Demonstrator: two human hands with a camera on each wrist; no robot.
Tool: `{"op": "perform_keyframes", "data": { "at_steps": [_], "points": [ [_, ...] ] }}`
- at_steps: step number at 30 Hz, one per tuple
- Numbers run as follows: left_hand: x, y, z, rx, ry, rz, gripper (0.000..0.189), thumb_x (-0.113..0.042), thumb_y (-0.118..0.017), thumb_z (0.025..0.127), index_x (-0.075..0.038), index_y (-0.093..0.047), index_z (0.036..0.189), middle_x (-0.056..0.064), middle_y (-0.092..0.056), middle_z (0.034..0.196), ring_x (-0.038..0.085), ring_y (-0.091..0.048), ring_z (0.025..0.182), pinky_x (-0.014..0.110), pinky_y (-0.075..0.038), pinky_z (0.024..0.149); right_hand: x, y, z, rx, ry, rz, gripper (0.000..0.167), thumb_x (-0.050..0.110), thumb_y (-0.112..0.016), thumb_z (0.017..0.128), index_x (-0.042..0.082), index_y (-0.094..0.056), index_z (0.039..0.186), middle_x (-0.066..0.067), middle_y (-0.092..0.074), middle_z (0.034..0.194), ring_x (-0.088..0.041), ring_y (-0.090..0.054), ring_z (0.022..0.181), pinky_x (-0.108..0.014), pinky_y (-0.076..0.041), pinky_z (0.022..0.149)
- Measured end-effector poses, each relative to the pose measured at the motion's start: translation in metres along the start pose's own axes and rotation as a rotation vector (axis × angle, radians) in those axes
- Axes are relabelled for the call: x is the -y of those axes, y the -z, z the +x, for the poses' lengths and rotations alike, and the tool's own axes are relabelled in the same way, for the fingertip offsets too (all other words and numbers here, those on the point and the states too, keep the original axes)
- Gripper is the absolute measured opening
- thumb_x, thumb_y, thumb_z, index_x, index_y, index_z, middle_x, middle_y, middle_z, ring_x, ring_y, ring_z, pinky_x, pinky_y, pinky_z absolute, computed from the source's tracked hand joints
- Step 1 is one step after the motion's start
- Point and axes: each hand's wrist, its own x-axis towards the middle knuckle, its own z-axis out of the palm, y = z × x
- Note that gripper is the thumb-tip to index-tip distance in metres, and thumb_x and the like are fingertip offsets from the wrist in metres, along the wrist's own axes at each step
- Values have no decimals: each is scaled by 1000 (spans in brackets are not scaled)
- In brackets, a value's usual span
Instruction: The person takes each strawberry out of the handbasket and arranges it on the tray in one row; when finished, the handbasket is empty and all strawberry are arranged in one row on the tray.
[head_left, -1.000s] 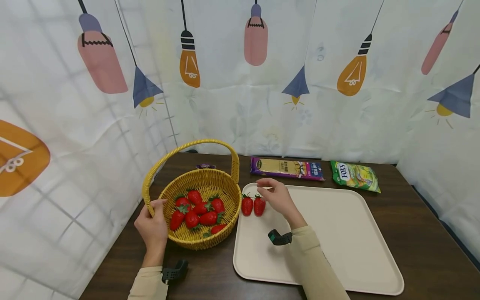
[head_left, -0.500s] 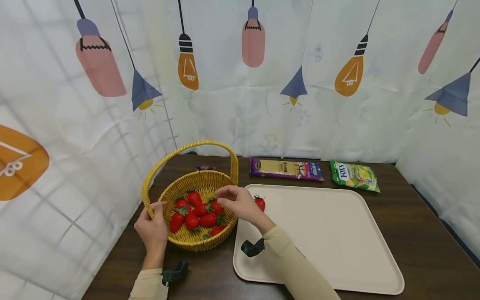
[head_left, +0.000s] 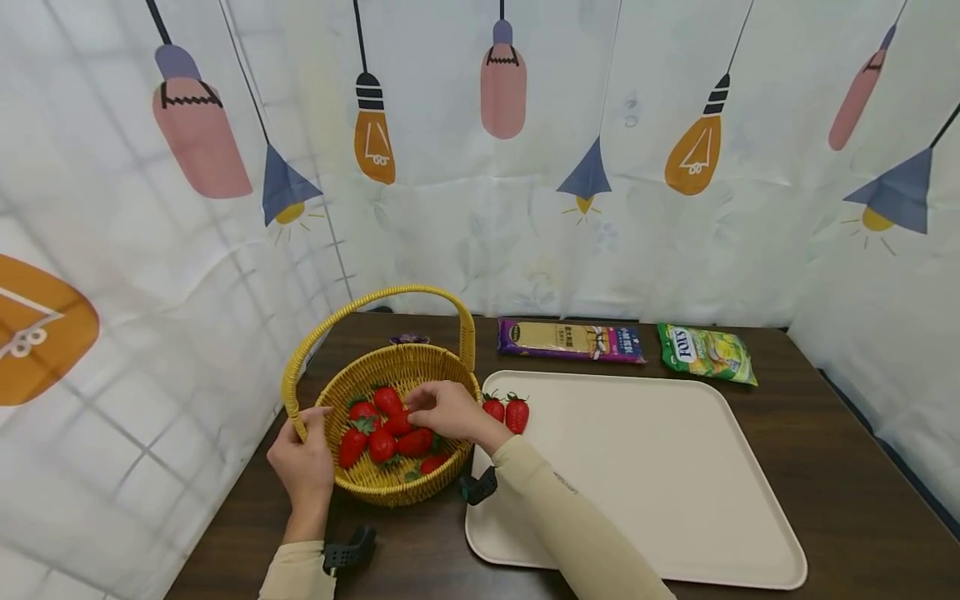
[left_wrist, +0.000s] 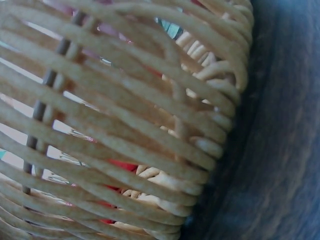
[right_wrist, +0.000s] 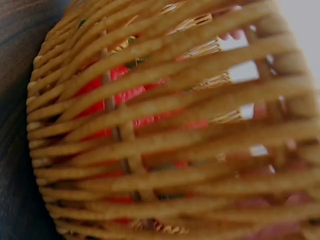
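Observation:
My left hand (head_left: 303, 462) grips the yellow wicker basket (head_left: 393, 493) at its left rim, by the foot of its arched handle (head_left: 422, 289). Several red strawberries (head_left: 382, 446) with green leaves lie inside. Reaching over the right rim, my right hand (head_left: 453, 412) has its bent fingertips at the leafy end of a strawberry (head_left: 400, 423); I cannot tell whether they pinch it. The hand hides part of the fruit. Two more strawberries (head_left: 517, 414) lie side by side on the cream tray (head_left: 637, 475). Both wrist views are filled by wicker weave (left_wrist: 125, 100), with red fruit (right_wrist: 122, 82) showing through the right one.
Behind the tray lie a purple packet of pasta (head_left: 572, 342) and a green FOX'S candy bag (head_left: 707, 354). A small purple wrapped item (head_left: 409, 339) sits behind the basket. All stand on a dark wooden table (head_left: 420, 550), with a printed curtain (head_left: 450, 225) around it.
My right hand has moved left from the two strawberries on the tray, over the basket rim and down among the fruit. My left hand keeps its grip on the basket.

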Motion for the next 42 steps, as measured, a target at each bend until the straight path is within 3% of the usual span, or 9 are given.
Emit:
{"op": "perform_keyframes", "data": {
  "at_steps": [10,19,25,30,35,38,42],
  "points": [
    [1,-1,1,-12,-8,5,35,-28,-56,100,-3,-77,85,-16,-54,59,8,-35,48,21,-30,51,1,-6,10,97,-59,15,17,12,-72,88,8,-72,105,6,-69,93,-5,-59,85,-22,-49,75],
    [1,1,2,-2,-8,5,34,-27,-56,99,-4,-77,87,-22,-56,63,6,-41,51,19,-34,53,-2,-9,15,288,-33,119,21,-2,-71,85,1,-70,106,-4,-71,93,-6,-63,83,-22,-52,76],
    [-1,1,1,-1,1,-2,33,-26,-56,99,-2,-77,88,-21,-52,58,5,-37,49,20,-31,50,-1,-9,14,369,-38,8,19,-2,-73,83,3,-72,101,-1,-71,92,-5,-63,82,-21,-51,75],
    [-18,2,-4,1,0,-20,35,-23,-55,100,4,-75,88,-22,-51,58,5,-34,48,20,-29,50,1,-9,12,436,-34,-77,21,1,-74,83,7,-73,103,3,-70,93,-4,-62,83,-20,-50,75],
    [-33,5,-6,1,-19,-46,35,-19,-55,99,8,-73,87,-13,-51,55,5,-32,46,20,-27,49,3,-8,11,518,-15,-56,23,2,-75,83,8,-73,105,4,-70,95,-4,-61,86,-20,-50,77],
    [-34,6,-6,2,-25,-49,35,-19,-55,99,7,-73,87,-5,-50,52,6,-31,46,21,-26,49,3,-9,13,581,-14,-21,22,1,-74,83,8,-73,104,5,-70,96,-5,-61,87,-21,-50,78],
    [-25,5,-5,3,-18,-31,35,-22,-55,100,5,-75,87,-10,-51,55,6,-32,46,21,-28,49,3,-11,15,664,-17,-11,25,1,-73,84,8,-71,108,6,-69,98,-4,-61,91,-20,-49,82]
  ]
}}
